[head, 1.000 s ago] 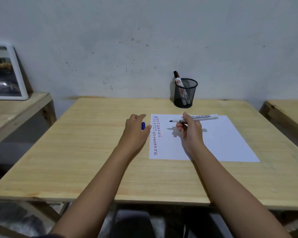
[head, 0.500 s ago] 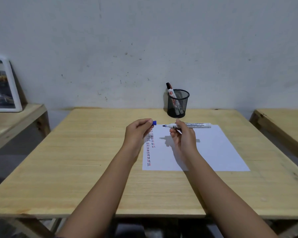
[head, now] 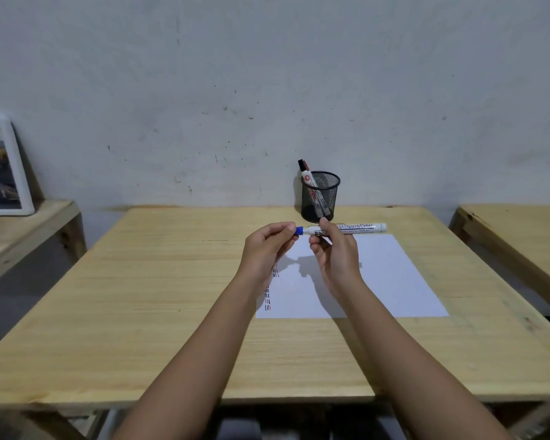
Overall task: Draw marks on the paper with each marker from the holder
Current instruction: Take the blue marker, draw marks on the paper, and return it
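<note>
A white sheet of paper point(head: 385, 281) lies on the wooden table point(head: 159, 300), with columns of short red, blue and black dashes point(head: 269, 300) near its left edge. Above the paper my right hand point(head: 334, 252) grips a white marker point(head: 359, 227) held level. My left hand point(head: 267, 249) pinches the marker's blue cap point(head: 299, 230), which sits over the marker's tip end. At the table's back stands a black mesh holder point(head: 320, 196) with two markers point(head: 308, 176) in it, one black-capped and sticking up.
A white-framed picture point(head: 4, 166) leans on the wall on a lower bench at the left. Another wooden table point(head: 521, 236) stands at the right. A grey wall rises right behind the holder.
Both hands rose and came together. The blue cap in my left hand moved right onto the marker's bare tip. The view tilted up.
</note>
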Available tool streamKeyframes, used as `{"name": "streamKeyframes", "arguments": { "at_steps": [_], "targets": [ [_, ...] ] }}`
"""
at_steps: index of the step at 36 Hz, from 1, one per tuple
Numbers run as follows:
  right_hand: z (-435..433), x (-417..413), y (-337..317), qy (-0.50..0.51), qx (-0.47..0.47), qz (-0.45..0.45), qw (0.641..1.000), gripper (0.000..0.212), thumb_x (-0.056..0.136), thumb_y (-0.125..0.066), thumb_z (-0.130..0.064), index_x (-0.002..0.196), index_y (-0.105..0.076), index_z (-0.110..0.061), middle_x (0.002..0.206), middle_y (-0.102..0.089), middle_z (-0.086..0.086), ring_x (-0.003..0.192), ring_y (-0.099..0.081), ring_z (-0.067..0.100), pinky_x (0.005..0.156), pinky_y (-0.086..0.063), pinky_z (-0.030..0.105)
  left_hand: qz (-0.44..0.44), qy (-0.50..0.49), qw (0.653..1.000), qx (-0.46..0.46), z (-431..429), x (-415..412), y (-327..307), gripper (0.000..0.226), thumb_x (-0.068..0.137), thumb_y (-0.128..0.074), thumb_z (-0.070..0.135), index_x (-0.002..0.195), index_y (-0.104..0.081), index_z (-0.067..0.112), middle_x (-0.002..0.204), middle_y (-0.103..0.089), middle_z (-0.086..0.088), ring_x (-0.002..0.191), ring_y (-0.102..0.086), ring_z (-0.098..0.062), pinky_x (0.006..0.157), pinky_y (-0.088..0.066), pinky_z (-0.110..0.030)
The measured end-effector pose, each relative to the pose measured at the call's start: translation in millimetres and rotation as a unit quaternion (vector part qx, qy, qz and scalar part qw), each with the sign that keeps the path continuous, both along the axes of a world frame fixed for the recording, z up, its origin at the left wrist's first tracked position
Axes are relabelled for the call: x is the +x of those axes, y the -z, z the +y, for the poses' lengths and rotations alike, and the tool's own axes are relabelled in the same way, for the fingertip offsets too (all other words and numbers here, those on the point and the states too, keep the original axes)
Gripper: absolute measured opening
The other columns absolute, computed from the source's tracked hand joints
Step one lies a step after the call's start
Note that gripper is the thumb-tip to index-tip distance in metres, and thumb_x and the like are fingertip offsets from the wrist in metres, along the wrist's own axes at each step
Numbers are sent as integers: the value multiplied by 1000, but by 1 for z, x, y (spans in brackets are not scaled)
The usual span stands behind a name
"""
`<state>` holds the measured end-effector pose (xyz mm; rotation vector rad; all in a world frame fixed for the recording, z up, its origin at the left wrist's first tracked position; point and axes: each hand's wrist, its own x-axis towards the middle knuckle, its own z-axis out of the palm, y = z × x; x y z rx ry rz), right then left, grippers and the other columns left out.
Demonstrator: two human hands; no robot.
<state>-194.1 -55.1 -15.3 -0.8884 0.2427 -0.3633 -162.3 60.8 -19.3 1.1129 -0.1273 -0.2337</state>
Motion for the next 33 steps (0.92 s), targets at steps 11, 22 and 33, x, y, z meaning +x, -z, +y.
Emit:
{"name": "streamKeyframes", "arguments": {
  "at_steps": [11,22,33],
  "targets": [
    [6,-6,-4,-11,7,-51,999,21,91,-57,-11,71,-55,-6,54,-61,-2,48,-58,6,53,-51,13,-56,16,997,42,0,-4,-12,4,83,-66,4,86,-69,5,69,-74,1,69,-70,-7,74,-55,-13],
    [1,-9,-5,-75,-31,-33,996,3,87,-63,-13,84,-64,-12,65,-68,-5,60,-65,4,56,-52,13,-62,5,997,48,13,-4,-18,9,81,-68,4,90,-71,5,72,-75,1,70,-70,-7,80,-55,-16],
    [-37,-11,3,-62,-92,-35,993,8,80,-65,3,83,-67,-4,78,-72,1,74,-65,10,70,-54,16,-45,-52,996,57,33,10,-20,15,81,-69,5,95,-71,4,72,-74,3,69,-69,-5,72,-55,-12]
  ]
}}
